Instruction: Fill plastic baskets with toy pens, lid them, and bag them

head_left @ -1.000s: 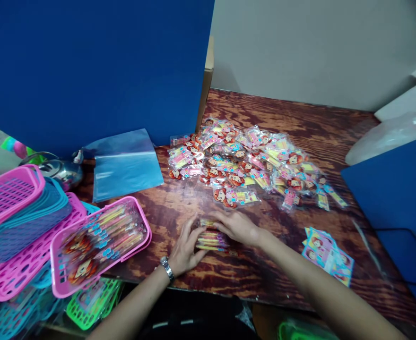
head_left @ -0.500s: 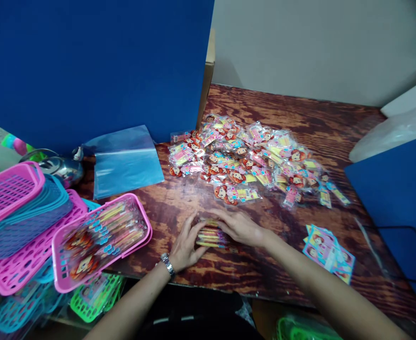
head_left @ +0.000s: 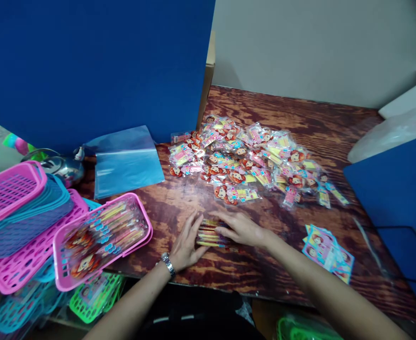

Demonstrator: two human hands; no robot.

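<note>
A bundle of thin plastic-wrapped packets [head_left: 211, 235], with yellow, pink and purple stripes, lies on the table before me. My left hand [head_left: 187, 242], with a metal watch at its wrist, grips the bundle's left end, thumb low and fingers along the side. From the right, my right hand [head_left: 238, 227] reaches over the far end, its fingers bent around the packets and covering part of them. Beyond my hands spreads a heap of wrapped packets [head_left: 243, 158] printed with red-haired cartoon figures. At left stands a pink basket [head_left: 62, 277] filled with similar long wrapped pieces.
Stacked blue and pink baskets [head_left: 27, 212] crowd the left edge, with a green basket [head_left: 96, 297] below. Clear plastic bags [head_left: 128, 165] lie under a blue panel [head_left: 98, 66]. Printed cards [head_left: 328, 255] rest at right on the brown wooden table [head_left: 264, 269].
My right hand's fingers have shifted slightly over the packets, and my left hand has moved barely at all. The bundle stays in place between them.
</note>
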